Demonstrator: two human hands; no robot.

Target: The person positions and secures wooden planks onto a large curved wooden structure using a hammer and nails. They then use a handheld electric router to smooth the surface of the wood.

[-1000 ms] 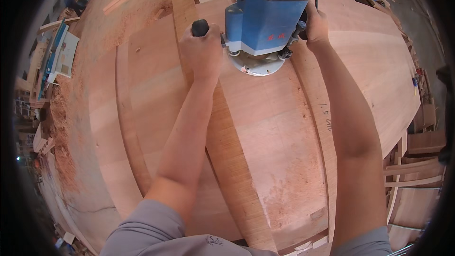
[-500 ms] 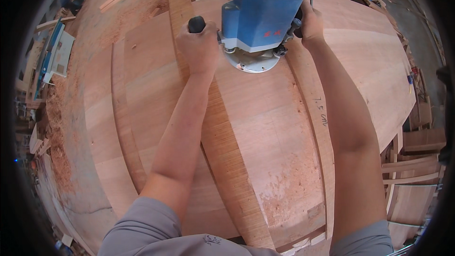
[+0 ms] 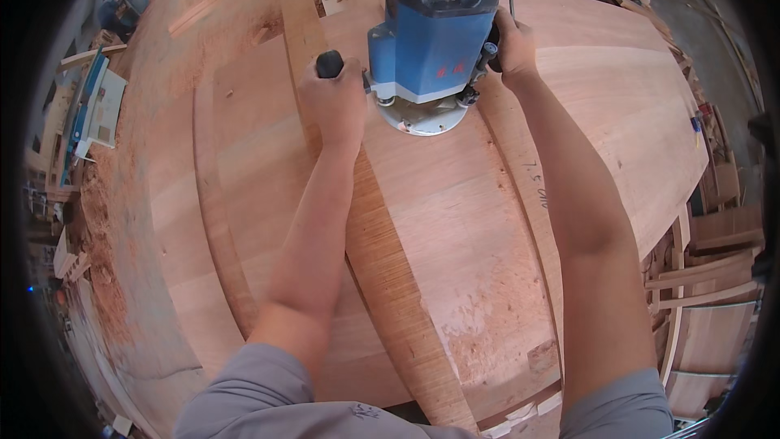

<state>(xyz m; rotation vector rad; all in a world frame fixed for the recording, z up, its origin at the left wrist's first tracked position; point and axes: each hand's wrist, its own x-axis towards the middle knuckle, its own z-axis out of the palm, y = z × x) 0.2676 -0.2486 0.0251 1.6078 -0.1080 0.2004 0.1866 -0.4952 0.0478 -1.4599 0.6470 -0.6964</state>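
Observation:
A blue and black plunge router [image 3: 435, 41] stands on a large plywood sheet [image 3: 455, 187], its round pale base plate [image 3: 424, 122] down on the wood. My left hand [image 3: 331, 97] is wrapped round the black knob handle on its left side. On the other side my right hand [image 3: 513, 47] grips the second handle, which my fingers and the router body partly hide. The base sits between two wooden strips: a grained strip [image 3: 382, 236] on the left and a paler strip [image 3: 520, 162] with pencil marks on the right. The cutter is not visible.
Sawdust lies on the sheet's near part and along the floor at left. Another long strip [image 3: 213, 219] lies farther left on the sheet. A table-like tool with a blue edge [image 3: 97, 102] stands at far left. Stacked wooden pieces [image 3: 715, 276] are at right.
The router and both hands have shifted slightly to the left in view and a little nearer. Both hands keep their hold on the handles.

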